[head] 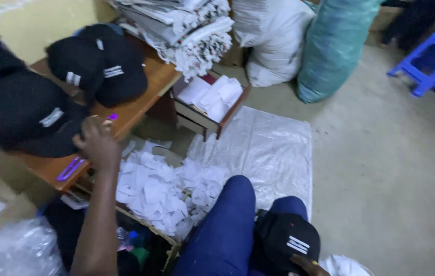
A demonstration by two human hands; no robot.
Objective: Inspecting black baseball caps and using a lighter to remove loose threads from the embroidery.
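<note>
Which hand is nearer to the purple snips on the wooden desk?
Left. The left hand is at the desk edge just above the purple snips; the right hand is far off, on a black cap on the lap.

A low brown wooden table [148, 82] carries black caps with white stripes [100, 66] along its back and left side, a purple thread snipper [69, 169] at its near edge, and a stack of folded white cloth [181, 28] on its far right corner. The grey concrete floor [381, 168] bears a white woven plastic sheet [263, 148] just right of the table
</note>
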